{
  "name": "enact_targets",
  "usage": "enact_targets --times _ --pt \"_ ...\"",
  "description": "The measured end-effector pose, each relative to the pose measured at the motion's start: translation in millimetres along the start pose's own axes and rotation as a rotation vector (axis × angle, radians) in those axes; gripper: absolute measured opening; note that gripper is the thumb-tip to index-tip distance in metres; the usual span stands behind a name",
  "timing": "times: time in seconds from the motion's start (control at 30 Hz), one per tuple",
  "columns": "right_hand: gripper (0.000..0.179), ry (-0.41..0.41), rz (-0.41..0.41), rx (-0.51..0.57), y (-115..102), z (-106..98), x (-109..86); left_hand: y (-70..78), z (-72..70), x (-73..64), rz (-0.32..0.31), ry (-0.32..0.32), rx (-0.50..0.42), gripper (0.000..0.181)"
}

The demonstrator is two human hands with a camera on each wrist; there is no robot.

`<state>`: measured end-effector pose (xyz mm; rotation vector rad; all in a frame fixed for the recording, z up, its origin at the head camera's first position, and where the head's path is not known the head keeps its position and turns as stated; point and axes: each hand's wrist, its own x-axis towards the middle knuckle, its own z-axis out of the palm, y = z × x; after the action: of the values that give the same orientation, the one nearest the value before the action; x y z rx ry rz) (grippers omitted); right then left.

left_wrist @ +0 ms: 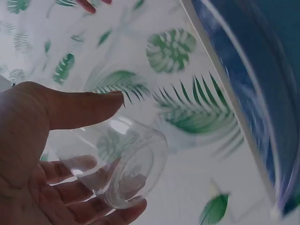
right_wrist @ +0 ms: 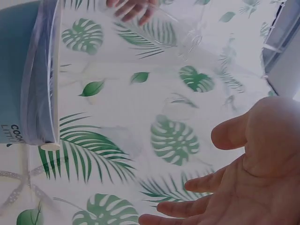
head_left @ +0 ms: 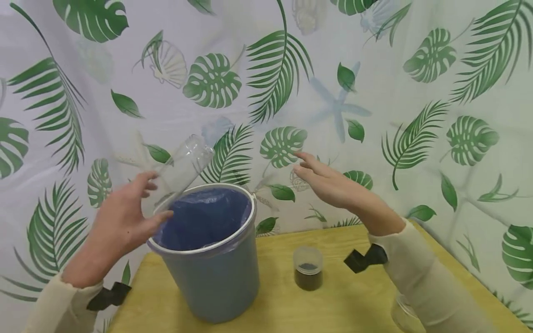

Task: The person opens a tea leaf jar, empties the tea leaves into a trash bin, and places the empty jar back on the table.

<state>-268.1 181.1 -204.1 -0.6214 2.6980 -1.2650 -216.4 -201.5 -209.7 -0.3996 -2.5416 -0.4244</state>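
My left hand [head_left: 127, 215] grips a clear, see-through bottle [head_left: 183, 169], its fingers and thumb spread about the bottle's lower part. The bottle leans with its neck up and to the right, over the back left rim of a blue-grey bin [head_left: 212, 286] with a blue liner inside. The left wrist view shows the rounded base of the bottle [left_wrist: 140, 168] between thumb and fingers. To the right of the bin, my right hand [head_left: 329, 182] is raised above the table, holding nothing. Its fingers are extended in the right wrist view.
A small clear jar [head_left: 308, 270] with dark contents stands on the yellow wood-grain table [head_left: 283, 307] right of the bin. Another clear container [head_left: 404, 314] sits at the lower right, partly hidden by the right sleeve. A leaf-patterned curtain [head_left: 374, 55] hangs behind the table.
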Motion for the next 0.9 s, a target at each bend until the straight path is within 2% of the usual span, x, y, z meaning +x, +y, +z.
enact_targets --times 0.1,0.23,0.33,0.4,0.5,0.63,0.8,0.9 --pt "0.065 0.035 -0.034 -0.005 5 0 -27.3 26.2 21.2 -16.4 0.009 -0.035 -0.257 0.073" --pt "0.063 0.049 -0.074 0.005 17 12 -54.2 60.7 60.0 -42.3 0.020 -0.097 -0.581 0.066" --pt "0.060 0.042 -0.083 0.036 32 26 -69.9 83.5 92.8 -59.5 0.015 -0.160 -0.757 0.065" --pt "0.059 0.027 -0.067 0.050 44 36 -79.1 96.8 113.3 -68.9 -0.027 -0.226 -0.843 0.063" --pt "0.059 0.013 -0.011 0.065 64 50 -91.2 114.1 143.0 -79.4 -0.085 -0.317 -0.921 0.060" --pt "0.063 0.011 0.109 0.102 92 65 -100.0 130.3 183.4 -89.0 -0.098 -0.416 -0.975 0.058" --pt "0.065 -0.005 0.244 0.208 129 79 -101.2 142.9 235.7 -94.4 -0.130 -0.518 -1.019 0.055" --pt "0.063 -0.006 0.309 0.252 153 87 -98.9 147.8 260.9 -93.5 -0.158 -0.556 -1.014 0.056"
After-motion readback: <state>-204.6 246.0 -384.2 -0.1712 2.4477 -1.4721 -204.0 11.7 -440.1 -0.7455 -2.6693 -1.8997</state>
